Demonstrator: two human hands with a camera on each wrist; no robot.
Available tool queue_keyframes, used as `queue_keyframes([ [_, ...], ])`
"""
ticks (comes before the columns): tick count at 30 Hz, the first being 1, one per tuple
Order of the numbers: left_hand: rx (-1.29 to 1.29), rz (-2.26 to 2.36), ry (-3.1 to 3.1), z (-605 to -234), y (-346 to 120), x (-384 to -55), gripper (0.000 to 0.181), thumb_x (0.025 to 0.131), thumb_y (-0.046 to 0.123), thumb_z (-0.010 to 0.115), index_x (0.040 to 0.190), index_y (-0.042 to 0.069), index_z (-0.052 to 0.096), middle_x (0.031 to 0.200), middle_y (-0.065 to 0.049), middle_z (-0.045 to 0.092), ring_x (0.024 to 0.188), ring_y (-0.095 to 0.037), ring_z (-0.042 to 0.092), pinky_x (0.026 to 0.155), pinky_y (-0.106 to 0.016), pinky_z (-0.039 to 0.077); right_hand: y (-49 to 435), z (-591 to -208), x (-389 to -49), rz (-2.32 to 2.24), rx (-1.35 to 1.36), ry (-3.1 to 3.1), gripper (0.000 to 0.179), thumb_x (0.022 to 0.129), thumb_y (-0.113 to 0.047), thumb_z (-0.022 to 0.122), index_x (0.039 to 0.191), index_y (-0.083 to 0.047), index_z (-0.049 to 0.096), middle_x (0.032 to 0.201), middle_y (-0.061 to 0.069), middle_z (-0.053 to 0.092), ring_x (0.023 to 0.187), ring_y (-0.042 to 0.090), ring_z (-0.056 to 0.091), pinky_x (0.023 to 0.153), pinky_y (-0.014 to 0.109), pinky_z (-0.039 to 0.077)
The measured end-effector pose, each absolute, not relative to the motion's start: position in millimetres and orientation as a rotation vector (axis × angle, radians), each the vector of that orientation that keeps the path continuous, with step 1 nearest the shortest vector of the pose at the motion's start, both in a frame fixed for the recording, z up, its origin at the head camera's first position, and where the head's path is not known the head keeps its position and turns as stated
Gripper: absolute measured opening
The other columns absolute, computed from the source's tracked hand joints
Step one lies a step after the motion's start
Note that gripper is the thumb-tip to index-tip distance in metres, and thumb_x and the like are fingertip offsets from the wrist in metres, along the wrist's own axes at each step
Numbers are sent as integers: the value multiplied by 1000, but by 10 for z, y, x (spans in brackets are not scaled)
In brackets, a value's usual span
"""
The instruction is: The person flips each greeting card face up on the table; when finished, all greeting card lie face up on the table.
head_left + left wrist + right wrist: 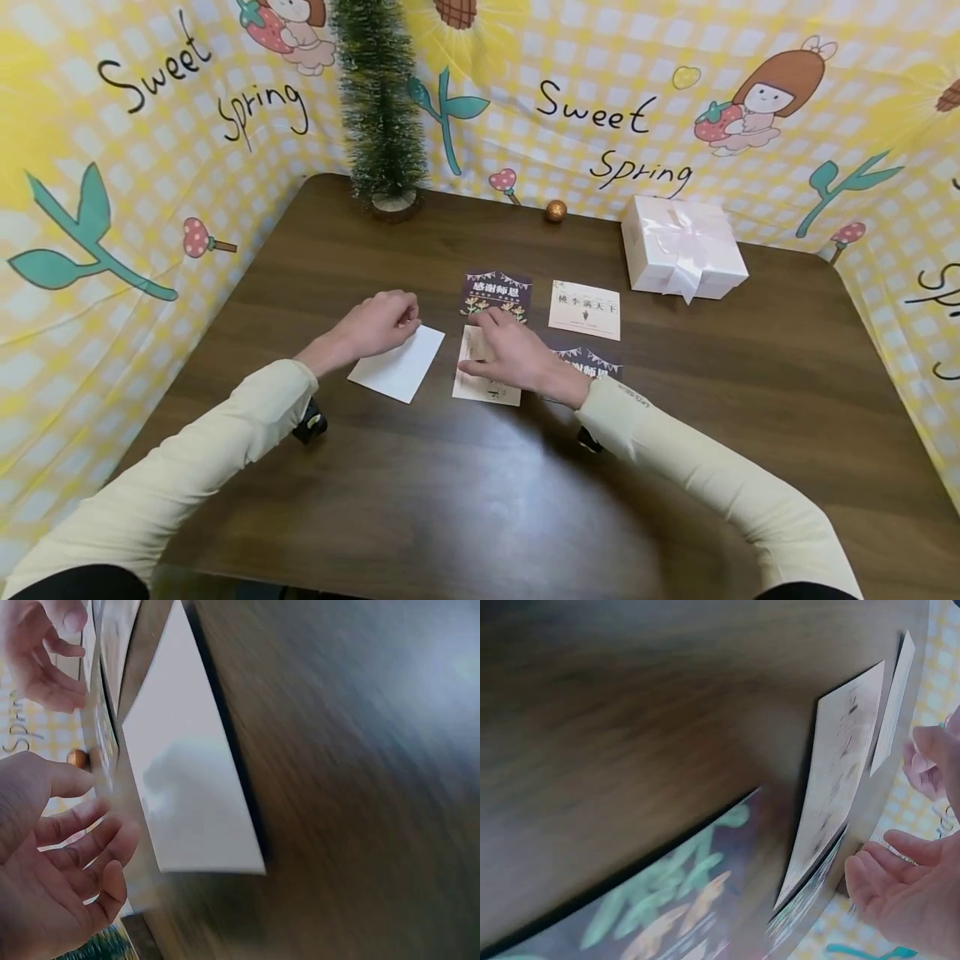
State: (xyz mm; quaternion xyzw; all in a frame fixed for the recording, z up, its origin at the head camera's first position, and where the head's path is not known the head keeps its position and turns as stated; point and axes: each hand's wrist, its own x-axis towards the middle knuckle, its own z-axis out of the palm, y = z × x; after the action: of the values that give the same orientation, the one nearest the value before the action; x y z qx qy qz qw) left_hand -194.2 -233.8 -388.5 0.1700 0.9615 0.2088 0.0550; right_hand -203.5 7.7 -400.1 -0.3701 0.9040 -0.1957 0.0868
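Note:
A blank white card (401, 364) lies on the dark wooden table, its far corner right by my left hand (382, 323). In the left wrist view, the fingers of that hand (67, 855) are loosely bent with nothing between them, beside the white card (195, 772). My right hand (513, 350) is over a cream card with printed characters (468, 387), hiding part of it. From the right wrist, its fingers (866, 877) look relaxed and hold nothing. A dark purple card with flowers (495, 287) lies just beyond, and another dark card (592, 362) is partly under the right forearm.
A second cream card (585, 310) lies right of the dark one. Farther back stand a white gift box with a ribbon (682, 250), a small golden ball (555, 211) and a small green tree (382, 108). Yellow checked cloth (570, 142) hangs around the table's back and sides.

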Motion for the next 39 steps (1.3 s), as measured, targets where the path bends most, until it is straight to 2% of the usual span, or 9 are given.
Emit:
queue_keyframes([
  [4,536,622,2950,-3902,-2460,-1931,8,92,6,56,89,2,62,84,-10,57,74,-22,52,66,-38,45,-71,-4010,-2005,-514,-1228,2684,80,84,-47,74,140,2,43,135,18,51,122,30,52,104,39,42],
  [10,570,645,2965,-3933,-2596,-1911,10,93,1,54,93,-2,64,87,-12,58,75,-25,53,68,-39,46,-270,-4008,-1955,-420,-1407,2662,90,81,-51,74,143,4,39,140,17,48,128,29,47,107,39,39],
  [16,701,648,2969,-4003,-2674,-1892,17,93,-4,51,100,-5,66,100,-17,65,92,-34,60,80,-48,49,-401,-4035,-1912,-318,-1449,2626,95,82,-57,70,145,4,36,144,17,44,132,29,43,108,38,37],
  [25,753,531,2928,-4070,-2738,-1857,26,94,-7,48,111,-1,66,121,-17,63,110,-38,55,87,-58,42,-579,-4080,-1849,-227,-1503,2574,101,80,-64,68,146,5,35,145,18,43,131,30,43,109,38,37],
  [34,753,495,2957,-4092,-2820,-1813,31,90,-12,46,111,-3,66,119,-18,64,110,-38,56,87,-57,44,-677,-4109,-1810,-88,-1557,2583,86,83,-59,66,139,2,45,141,15,48,129,28,46,107,37,38],
  [39,736,476,2932,-4088,-2876,-1798,36,85,-17,48,113,-2,66,121,-18,63,111,-38,55,86,-57,43,-703,-4086,-1808,-112,-1613,2570,68,86,-57,65,127,-3,57,133,11,56,119,25,54,95,35,48],
])
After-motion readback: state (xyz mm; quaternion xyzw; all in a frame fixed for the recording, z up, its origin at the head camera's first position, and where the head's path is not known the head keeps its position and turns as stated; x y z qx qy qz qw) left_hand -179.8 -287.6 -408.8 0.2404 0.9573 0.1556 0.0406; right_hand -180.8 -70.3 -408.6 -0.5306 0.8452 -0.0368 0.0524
